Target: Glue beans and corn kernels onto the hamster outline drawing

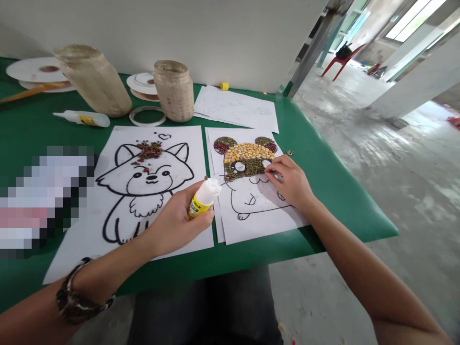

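My left hand (187,215) is wrapped round an uncapped glue stick (203,199) with a yellow label, its white end pointing up. With fingertips pinched together, my right hand (291,182) touches the hamster drawing (247,196) beside its right eye; whatever the fingertips hold is too small to name. Yellow corn kernels (247,151) cover the hamster's forehead, and green beans (254,166) fill the band round its eyes. Red and green beans also cover its ears. Under my left forearm lies a fox drawing (151,187), with a loose pile of red and green beans (149,151) on its head.
Two cloudy jars (175,91), white spools (143,85), a tape roll (147,116) and a glue bottle (84,118) stand or lie at the back. More paper (237,108) and a yellow cap (224,86) are near the wall. A blurred-out object (43,201) lies left.
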`<state>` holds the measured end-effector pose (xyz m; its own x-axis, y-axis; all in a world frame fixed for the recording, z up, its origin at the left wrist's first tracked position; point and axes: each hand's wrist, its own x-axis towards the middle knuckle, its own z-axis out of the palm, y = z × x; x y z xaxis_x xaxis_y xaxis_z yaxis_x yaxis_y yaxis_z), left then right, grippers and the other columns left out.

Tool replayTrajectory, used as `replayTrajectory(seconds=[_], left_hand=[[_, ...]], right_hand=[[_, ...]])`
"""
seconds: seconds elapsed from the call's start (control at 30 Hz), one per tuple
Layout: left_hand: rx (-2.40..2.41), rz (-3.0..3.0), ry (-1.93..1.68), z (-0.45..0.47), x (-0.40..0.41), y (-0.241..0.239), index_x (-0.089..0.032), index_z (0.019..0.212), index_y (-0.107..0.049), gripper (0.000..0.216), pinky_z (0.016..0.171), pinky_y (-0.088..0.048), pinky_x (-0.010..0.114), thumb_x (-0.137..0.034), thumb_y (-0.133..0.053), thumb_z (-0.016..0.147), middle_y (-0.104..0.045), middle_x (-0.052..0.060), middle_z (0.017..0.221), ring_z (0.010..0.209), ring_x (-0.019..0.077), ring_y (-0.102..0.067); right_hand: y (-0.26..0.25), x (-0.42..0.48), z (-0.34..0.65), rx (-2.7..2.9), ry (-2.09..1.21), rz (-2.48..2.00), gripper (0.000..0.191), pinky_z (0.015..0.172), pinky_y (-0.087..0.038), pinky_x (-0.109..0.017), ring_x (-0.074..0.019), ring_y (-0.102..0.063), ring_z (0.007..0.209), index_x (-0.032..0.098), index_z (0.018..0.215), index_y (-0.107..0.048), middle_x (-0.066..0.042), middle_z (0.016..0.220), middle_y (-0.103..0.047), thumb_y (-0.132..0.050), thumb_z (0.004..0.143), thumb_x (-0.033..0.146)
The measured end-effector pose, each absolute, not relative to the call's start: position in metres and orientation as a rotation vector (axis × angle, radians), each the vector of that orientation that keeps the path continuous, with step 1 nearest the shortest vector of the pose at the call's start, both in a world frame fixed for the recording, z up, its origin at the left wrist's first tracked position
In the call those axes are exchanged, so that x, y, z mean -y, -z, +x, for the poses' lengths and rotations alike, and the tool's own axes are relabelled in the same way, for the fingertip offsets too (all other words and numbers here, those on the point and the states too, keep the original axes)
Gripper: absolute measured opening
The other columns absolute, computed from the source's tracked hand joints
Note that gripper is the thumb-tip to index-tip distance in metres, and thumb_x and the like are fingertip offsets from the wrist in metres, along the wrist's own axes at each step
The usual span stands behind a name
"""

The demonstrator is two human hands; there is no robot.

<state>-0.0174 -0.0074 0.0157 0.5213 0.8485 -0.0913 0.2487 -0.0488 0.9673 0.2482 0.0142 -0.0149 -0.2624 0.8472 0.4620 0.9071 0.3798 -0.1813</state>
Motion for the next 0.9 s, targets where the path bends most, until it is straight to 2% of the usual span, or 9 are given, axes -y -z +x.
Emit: replayTrajectory(seconds=[0.27,0.5,0.63,0.9], left_hand=[[-0.966,1.601,-0.632,-0.0184,0.0075,-0.0136,-0.020,0.066,-0.041,0.004,0.041,-0.034,0.019,-0.018,-0.044,0.067,-0.038,-0.009,0.051,0.043,0.0065,-0.036],[-0.966,1.599,-0.639,-0.0187,0.0086,-0.0133,-0.020,0.064,-0.040,0.005,0.040,-0.033,0.018,-0.017,-0.044,0.067,-0.037,-0.009,0.050,0.043,0.0061,-0.035],[-0.963,1.593,-0.632,-0.0174,0.0081,-0.0140,-0.020,0.063,-0.039,0.006,0.041,-0.034,0.018,-0.017,-0.044,0.066,-0.037,-0.009,0.051,0.043,0.0061,-0.035],[-0.969,1.591,-0.618,-0.0181,0.0078,-0.0136,-0.020,0.064,-0.040,0.005,0.041,-0.033,0.019,-0.019,-0.044,0.066,-0.037,-0.009,0.052,0.043,0.0066,-0.035]], right_hand=[[0.0126,-0.0131,0.2479,2.174,0.226,-1.457,0.010,0.064,-0.047,-0.030,-0.0153,-0.055,0.070,0.019,0.076,-0.058,-0.006,0.083,-0.055,-0.050,0.080,0.017],[0.0125,-0.0131,0.2492,2.148,0.150,-1.434,0.009,0.064,-0.048,-0.030,-0.0150,-0.055,0.070,0.020,0.075,-0.058,-0.005,0.081,-0.055,-0.051,0.079,0.015],[0.0119,-0.0133,0.2498,2.051,0.083,-1.406,0.009,0.062,-0.048,-0.029,-0.0125,-0.054,0.063,0.020,0.074,-0.057,-0.003,0.078,-0.055,-0.051,0.078,0.014],[0.0133,-0.0151,0.2489,2.084,0.028,-1.452,0.010,0.064,-0.048,-0.031,-0.0147,-0.054,0.068,0.018,0.072,-0.057,-0.005,0.080,-0.055,-0.049,0.078,0.016]])
